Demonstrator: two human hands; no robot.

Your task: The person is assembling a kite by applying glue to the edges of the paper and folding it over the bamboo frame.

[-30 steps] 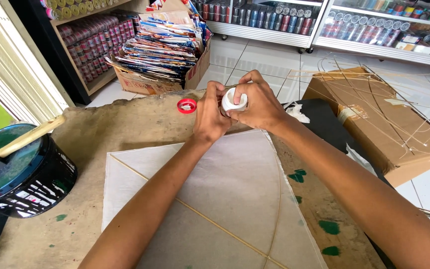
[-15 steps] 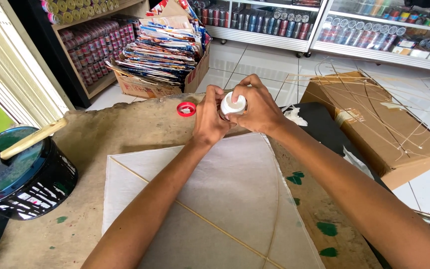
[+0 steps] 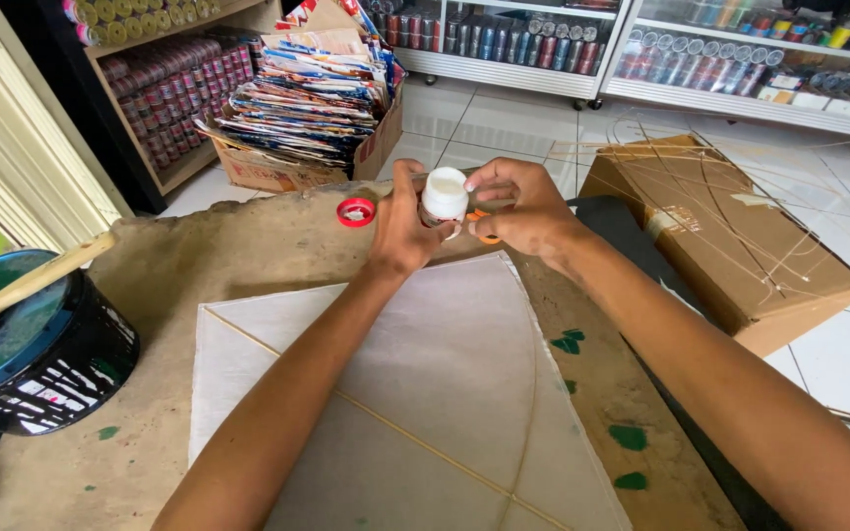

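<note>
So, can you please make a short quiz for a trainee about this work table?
1. True or false: the small white bottle is held by both the left hand and the right hand.
2. Where does the red cap lie? A) on the table, left of the hands B) inside the black bucket C) on the cardboard box
3. What lies flat on the table under the forearms?

Key: 1 true. 2 A. 3 A white paper kite with thin crossed sticks.

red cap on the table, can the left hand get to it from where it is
Probably yes: the red cap lies in the open just beside the left hand, nothing between them, though that hand holds the small white bottle.
</note>
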